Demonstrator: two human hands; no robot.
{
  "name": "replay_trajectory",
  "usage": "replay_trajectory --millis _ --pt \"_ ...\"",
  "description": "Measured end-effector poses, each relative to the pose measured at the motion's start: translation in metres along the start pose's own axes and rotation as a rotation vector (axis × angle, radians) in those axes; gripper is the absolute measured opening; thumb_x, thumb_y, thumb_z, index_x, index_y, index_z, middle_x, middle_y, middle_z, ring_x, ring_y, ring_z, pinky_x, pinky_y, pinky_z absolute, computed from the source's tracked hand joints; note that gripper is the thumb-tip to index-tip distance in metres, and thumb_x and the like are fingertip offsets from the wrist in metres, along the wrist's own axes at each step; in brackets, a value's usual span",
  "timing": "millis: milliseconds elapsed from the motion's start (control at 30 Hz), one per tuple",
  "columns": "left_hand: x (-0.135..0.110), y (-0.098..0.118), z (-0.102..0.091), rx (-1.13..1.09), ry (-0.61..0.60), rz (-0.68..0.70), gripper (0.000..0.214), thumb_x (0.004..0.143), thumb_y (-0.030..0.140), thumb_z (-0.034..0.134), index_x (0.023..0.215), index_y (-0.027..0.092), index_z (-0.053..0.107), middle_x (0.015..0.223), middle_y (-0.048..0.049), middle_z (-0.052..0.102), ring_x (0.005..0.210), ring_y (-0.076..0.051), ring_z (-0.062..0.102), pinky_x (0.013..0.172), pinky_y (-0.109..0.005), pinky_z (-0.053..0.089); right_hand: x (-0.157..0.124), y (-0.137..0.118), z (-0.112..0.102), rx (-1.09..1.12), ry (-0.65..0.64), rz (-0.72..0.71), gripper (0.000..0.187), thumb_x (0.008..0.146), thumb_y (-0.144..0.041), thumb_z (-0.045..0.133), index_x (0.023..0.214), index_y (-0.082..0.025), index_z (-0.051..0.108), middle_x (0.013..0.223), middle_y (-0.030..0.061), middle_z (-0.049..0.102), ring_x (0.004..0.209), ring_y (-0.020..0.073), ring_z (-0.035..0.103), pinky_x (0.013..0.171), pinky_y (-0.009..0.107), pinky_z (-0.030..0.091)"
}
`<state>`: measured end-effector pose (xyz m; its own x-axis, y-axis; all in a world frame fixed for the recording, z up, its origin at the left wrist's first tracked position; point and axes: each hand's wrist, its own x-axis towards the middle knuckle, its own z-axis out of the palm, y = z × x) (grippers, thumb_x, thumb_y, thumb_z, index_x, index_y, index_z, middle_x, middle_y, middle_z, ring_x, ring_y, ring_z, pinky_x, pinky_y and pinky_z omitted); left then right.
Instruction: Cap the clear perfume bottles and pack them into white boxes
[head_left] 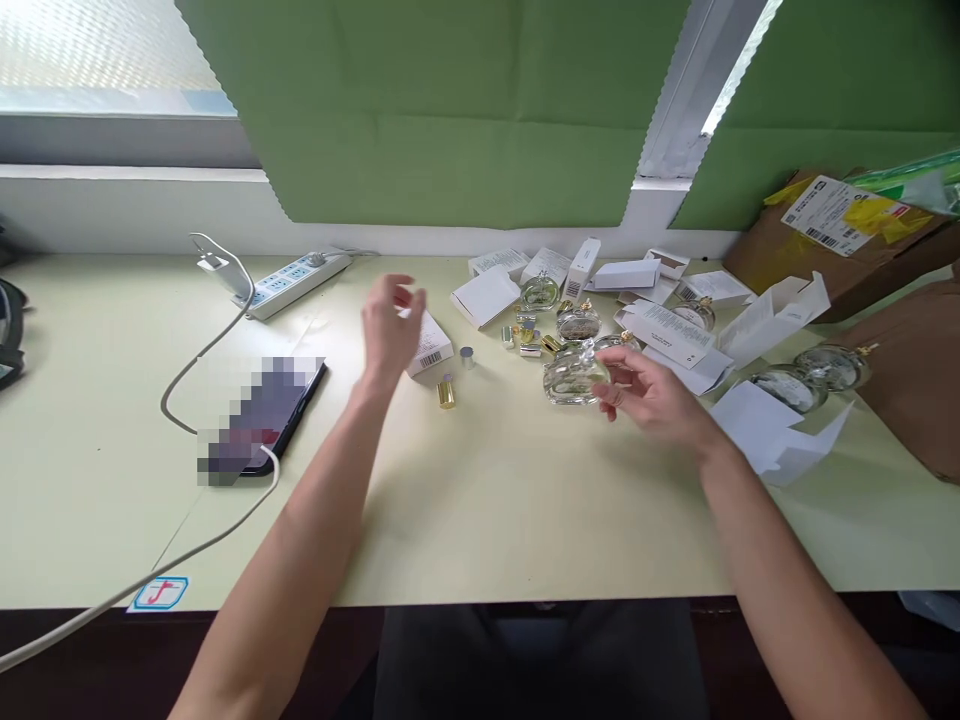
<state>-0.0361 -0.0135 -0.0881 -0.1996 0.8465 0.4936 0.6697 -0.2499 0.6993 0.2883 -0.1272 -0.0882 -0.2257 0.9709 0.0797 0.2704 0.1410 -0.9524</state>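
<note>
Here, the right hand [637,392] has a glass bottle [571,382]

The white cord [225,533] runs over the near left edge of the table [525,520], close to a small card [160,593] with a red mark. It reaches up to the phone [262,425], which lies flat.

To the right, an open white carton [772,430] lies with its flaps out. The right hand is just left of it. Its thumb and fingers are closed on the right end of the glass bottle, with the thumb low and the fingers higher up. The bottle is over the middle of the table, a bit to the right. I cannot tell if its bottom touches the table.

A gold cap [446,393] and a gray cap [467,357] stand between the two hands. The left hand [390,325] is partly open, with its fingers loosely bent and a small gap by the thumb. It is right beside a white box [433,347], but I cannot tell if they touch.

Farther back, a bunch of shiny caps [529,337] sits next to a round bottle [579,323]. A power strip [292,284] lies to the far left, and a brown box [780,240] is at the far right. Green blinds [465,120] hang behind it all.
</note>
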Motion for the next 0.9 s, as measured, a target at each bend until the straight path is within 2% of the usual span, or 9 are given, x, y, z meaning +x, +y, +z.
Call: replay_trajectory --millis 33,100,200,267,333,467,633,767,900 --pt "-0.010 0.016 0.006 0.002 -0.093 0.095 0.014 0.093 0.025 0.055 0.102 0.019 0.064 0.091 -0.0047 0.067 0.082 -0.017 0.062 0.084 -0.034 0.050 0.002 -0.004 -0.005 0.014 -0.025 -0.002 0.040 0.080 -0.047 0.076 0.109 -0.026 0.057 0.079 -0.0027 0.054 0.065 0.0150 0.061 0.060 0.033 0.052" --pt "-0.033 0.043 0.020 0.022 -0.342 0.335 0.016 0.094 0.025 0.051 0.095 0.018 0.066 0.088 -0.0052 0.067 0.084 -0.018 0.062 0.082 -0.033 0.051 0.005 -0.008 -0.013 0.051 -0.047 -0.029 0.036 0.083 -0.045 0.074 0.107 -0.027 0.055 0.077 -0.0035 0.056 0.063 0.0156 0.063 0.061 0.034 0.052" --pt "-0.065 0.062 0.043 -0.005 -0.599 0.567 0.027 0.100 0.024 0.042 0.115 0.018 0.064 0.112 -0.0097 0.068 0.106 -0.022 0.063 0.093 -0.038 0.051 0.005 -0.005 -0.024 0.092 -0.026 -0.052 0.031 0.085 -0.045 0.072 0.104 -0.028 0.055 0.085 -0.0014 0.061 0.061 0.0160 0.064 0.064 0.037 0.053" --pt "-0.081 0.061 0.054 -0.033 -0.711 0.644 0.036 0.101 0.021 0.038 0.134 0.019 0.053 0.139 -0.0112 0.057 0.128 -0.024 0.053 0.108 -0.042 0.045 0.003 0.002 -0.030 0.091 -0.015 -0.045 0.030 0.084 -0.044 0.072 0.103 -0.029 0.055 0.085 -0.0011 0.062 0.061 0.0170 0.063 0.066 0.039 0.053" --pt "-0.090 0.055 0.062 -0.036 -0.735 0.636 0.040 0.102 0.021 0.036 0.141 0.020 0.046 0.148 -0.0102 0.050 0.137 -0.023 0.046 0.113 -0.043 0.040 0.001 0.008 -0.034 0.067 -0.030 -0.025 0.029 0.084 -0.043 0.073 0.102 -0.029 0.055 0.082 -0.0013 0.063 0.061 0.0182 0.063 0.067 0.040 0.052" --pt "-0.096 0.044 0.071 0.012 -0.685 0.553 0.040 0.103 0.028 0.037 0.141 0.019 0.045 0.144 -0.0111 0.054 0.135 -0.025 0.047 0.111 -0.044 0.040 -0.001 0.015 -0.037 0.051 -0.111 0.045 0.032 0.083 -0.044 0.074 0.102 -0.028 0.054 0.082 -0.0015 0.063 0.064 0.0188 0.065 0.072 0.041 0.052" --pt "-0.094 0.039 0.075 0.052 -0.699 0.562 0.036 0.104 0.024 0.032 0.130 0.020 0.057 0.136 -0.0089 0.060 0.129 -0.024 0.051 0.104 -0.043 0.042 -0.002 0.016 -0.034 0.086 -0.188 0.089 0.035 0.081 -0.042 0.077 0.101 -0.027 0.052 0.080 -0.0035 0.062 0.064 0.0169 0.067 0.073 0.037 0.052" --pt "-0.092 0.037 0.075 0.093 -0.657 0.552 0.027 0.101 0.028 0.044 0.117 0.019 0.065 0.125 -0.0095 0.064 0.121 -0.026 0.053 0.100 -0.043 0.043 -0.003 0.015 -0.029 0.052 -0.324 0.161 0.035 0.082 -0.043 0.075 0.099 -0.025 0.050 0.081 -0.0001 0.069 0.076 0.0205 0.070 0.078 0.038 0.051" --pt "-0.089 0.036 0.073 0.123 -0.635 0.496 0.023 0.099 0.030 0.049 0.110 0.019 0.067 0.111 -0.0090 0.066 0.108 -0.025 0.056 0.093 -0.043 0.046 -0.002 0.017 -0.020 0.007 -0.377 0.216 0.037 0.081 -0.045 0.075 0.101 -0.025 0.052 0.083 0.0032 0.074 0.083 0.0227 0.070 0.079 0.038 0.050"
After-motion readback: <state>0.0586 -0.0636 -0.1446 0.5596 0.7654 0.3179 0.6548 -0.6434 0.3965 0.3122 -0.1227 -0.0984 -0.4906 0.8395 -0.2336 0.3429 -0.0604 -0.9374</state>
